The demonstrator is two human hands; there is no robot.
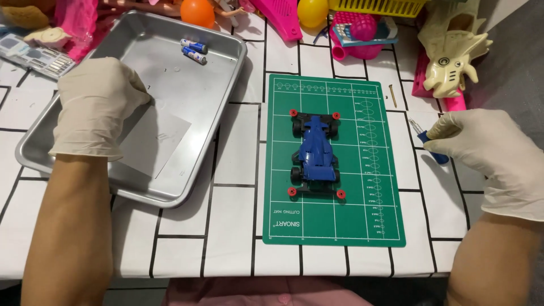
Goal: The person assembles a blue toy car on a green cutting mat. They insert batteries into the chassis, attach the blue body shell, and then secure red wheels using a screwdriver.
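A blue toy race car (315,153) with black wheels and red corner rollers lies in the middle of a green cutting mat (351,215). My right hand (493,153), gloved, is at the mat's right side, closed around a blue-handled screwdriver (429,143) whose tip points up-left. My gloved left hand (96,105) rests over the left rim of a metal tray (187,187), fingers curled; whether it holds anything is hidden. Inside the tray lie two blue-and-white batteries (194,50) and a grey sheet (156,139).
A small brass screw (392,95) lies just off the mat's upper right. Toys crowd the back edge: an orange ball (197,11), a yellow ball (313,11), pink plastic pieces (357,31), a cream dinosaur-like toy (453,51). A bit set (34,55) sits far left.
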